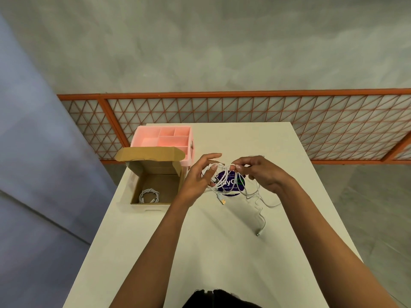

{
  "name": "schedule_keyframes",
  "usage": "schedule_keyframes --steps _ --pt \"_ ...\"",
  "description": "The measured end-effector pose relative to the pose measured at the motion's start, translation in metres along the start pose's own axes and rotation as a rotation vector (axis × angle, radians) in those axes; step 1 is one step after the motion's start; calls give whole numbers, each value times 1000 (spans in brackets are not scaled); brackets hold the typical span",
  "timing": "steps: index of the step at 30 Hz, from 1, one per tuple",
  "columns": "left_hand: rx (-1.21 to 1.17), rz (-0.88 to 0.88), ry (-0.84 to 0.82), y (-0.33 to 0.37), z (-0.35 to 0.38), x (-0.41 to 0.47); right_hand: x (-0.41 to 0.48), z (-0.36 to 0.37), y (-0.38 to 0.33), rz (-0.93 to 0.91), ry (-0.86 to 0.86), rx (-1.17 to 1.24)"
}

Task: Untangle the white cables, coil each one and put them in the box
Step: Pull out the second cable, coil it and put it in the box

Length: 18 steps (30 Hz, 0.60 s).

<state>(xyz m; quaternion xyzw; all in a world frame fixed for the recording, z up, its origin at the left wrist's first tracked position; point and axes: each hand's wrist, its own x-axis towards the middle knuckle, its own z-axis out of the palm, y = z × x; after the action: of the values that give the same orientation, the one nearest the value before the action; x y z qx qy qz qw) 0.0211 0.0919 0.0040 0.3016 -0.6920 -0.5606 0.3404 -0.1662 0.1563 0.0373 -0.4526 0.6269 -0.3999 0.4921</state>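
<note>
On the smooth, matte white tabletop [200, 241], 1 thin strand trails near and right, ending in a small plug [258, 234]. Beyond it, my left hand [195, 181] grips the looped, tangled white cables [219, 172] under its thumb. My right hand [262, 174] pinches 1 strand above a round purple sticker [231, 185]. To the left, the open brown cardboard box [169, 187] holds 1 coiled cable [149, 196]. Farther still sits a pink plastic organiser [142, 138] with squared compartments.

white table [200, 252] | cardboard box [153, 168] | pink organizer [142, 138] | purple sticker [223, 176] | white cable [263, 218]
</note>
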Motion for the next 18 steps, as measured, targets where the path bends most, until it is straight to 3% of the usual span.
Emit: schedule_keyframes --steps 11,18 --pt "-23 -80 24 22 -1 10 -3 -1 9 -73 -122 78" --pt "-25 -62 31 20 1 12 -2 9 21 -202 168 29"
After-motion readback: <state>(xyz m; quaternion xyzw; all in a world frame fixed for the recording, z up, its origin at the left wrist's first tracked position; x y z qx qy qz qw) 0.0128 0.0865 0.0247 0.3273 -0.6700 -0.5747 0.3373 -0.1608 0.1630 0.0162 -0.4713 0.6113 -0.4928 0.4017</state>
